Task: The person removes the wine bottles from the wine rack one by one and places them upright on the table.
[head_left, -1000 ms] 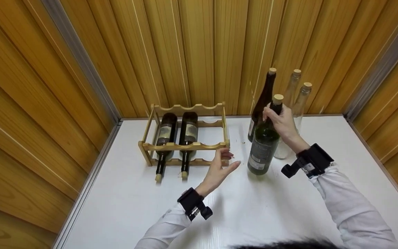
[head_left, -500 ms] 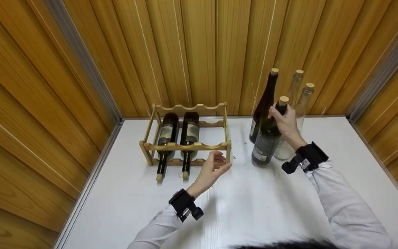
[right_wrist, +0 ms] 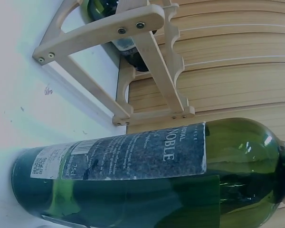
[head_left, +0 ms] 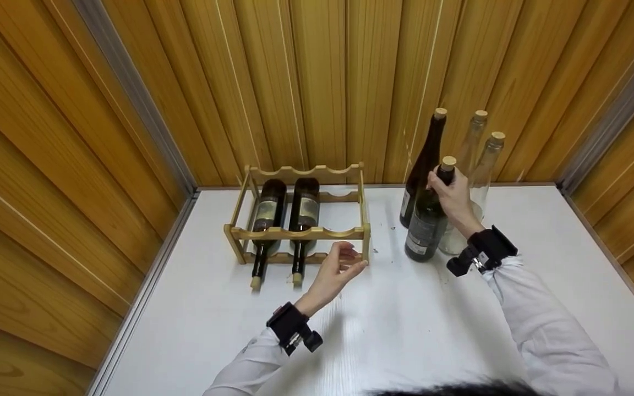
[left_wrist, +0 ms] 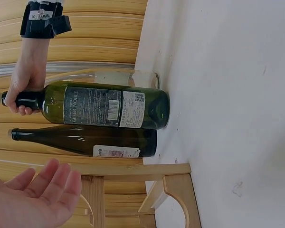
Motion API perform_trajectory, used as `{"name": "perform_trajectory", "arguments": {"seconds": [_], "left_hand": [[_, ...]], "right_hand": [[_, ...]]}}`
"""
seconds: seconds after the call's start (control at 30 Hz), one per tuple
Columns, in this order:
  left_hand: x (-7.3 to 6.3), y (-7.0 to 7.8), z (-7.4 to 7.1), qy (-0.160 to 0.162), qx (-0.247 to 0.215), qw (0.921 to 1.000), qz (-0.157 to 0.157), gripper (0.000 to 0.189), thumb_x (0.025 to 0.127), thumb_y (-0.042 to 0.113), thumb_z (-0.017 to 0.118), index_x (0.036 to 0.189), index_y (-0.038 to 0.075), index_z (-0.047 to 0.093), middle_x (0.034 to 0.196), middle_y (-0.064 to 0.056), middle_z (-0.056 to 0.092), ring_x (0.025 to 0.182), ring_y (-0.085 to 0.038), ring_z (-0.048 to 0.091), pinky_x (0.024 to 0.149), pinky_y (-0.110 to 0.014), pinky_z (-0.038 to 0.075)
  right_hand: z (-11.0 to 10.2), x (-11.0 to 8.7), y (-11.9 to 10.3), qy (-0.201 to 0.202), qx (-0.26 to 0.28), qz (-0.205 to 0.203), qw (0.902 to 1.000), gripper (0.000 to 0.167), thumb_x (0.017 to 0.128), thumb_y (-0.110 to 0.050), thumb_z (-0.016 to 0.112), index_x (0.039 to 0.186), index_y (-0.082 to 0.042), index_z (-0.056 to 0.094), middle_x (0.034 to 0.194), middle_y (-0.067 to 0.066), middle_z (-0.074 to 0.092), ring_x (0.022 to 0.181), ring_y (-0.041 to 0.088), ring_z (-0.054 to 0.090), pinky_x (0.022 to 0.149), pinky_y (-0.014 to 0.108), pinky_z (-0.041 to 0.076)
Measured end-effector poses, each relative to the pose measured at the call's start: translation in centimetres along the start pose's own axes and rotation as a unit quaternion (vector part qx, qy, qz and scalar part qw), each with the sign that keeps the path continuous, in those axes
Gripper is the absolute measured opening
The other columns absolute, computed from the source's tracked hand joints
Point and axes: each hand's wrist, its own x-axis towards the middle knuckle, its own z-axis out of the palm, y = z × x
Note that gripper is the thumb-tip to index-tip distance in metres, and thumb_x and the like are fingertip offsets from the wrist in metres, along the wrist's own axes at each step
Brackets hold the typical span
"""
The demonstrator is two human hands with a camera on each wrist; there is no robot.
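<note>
Green bottle point(head_left: 425, 228) is upright, its base at the counter point(head_left: 394, 330), right of the wooden rack point(head_left: 331, 234) and beside a brown bottle point(head_left: 421, 168). The right hand point(head_left: 454, 197) curls its fingers round the green neck. Near the rack's front right corner, the left hand point(head_left: 329, 276) is relaxed, fingers loosely spread, holding nothing; whether it touches the rack I cannot tell.

Front bottle point(head_left: 426, 228) is showing green glass, dark-grey label point(left_wrist: 91, 105); wall point(head_left: 320, 82) is displaying amber woodgrain; tabletop point(head_left: 399, 324) is presenting white.
</note>
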Motion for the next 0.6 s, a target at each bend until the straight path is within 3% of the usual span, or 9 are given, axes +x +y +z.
{"name": "perform_trajectory", "arguments": {"seconds": [0.2, 0.6], "left_hand": [[0.0, 0.0, 0.2, -0.001, 0.003, 1.0, -0.001, 0.046, 0.107, 0.016, 0.067, 0.139, -0.011, 0.047, 0.133, -0.037, 0.063, 0.125, -0.047, 0.065, 0.102, -0.04, 0.055], [0.0, 0.2, 0.7, -0.005, 0.007, 0.9999, -0.007, 0.042, 0.107, 0.014, 0.066, 0.138, -0.01, 0.049, 0.129, -0.035, 0.065, 0.124, -0.045, 0.065, 0.095, -0.028, 0.052]], "right_hand": [[0.0, 0.5, 0.4, 0.015, 0.008, 0.016, 0.9997, 0.025, 0.104, 0.002, 0.06, 0.089, -0.018, 0.063, 0.072, -0.019, 0.061, 0.072, -0.002, 0.058, 0.077, 0.017, 0.044], [-0.5, 1.6, 1.0, 0.026, 0.008, 0.005, 0.9996, 0.027, 0.104, 0.004, 0.059, 0.089, -0.018, 0.062, 0.072, -0.019, 0.061, 0.071, -0.004, 0.059, 0.079, 0.015, 0.045]]}}
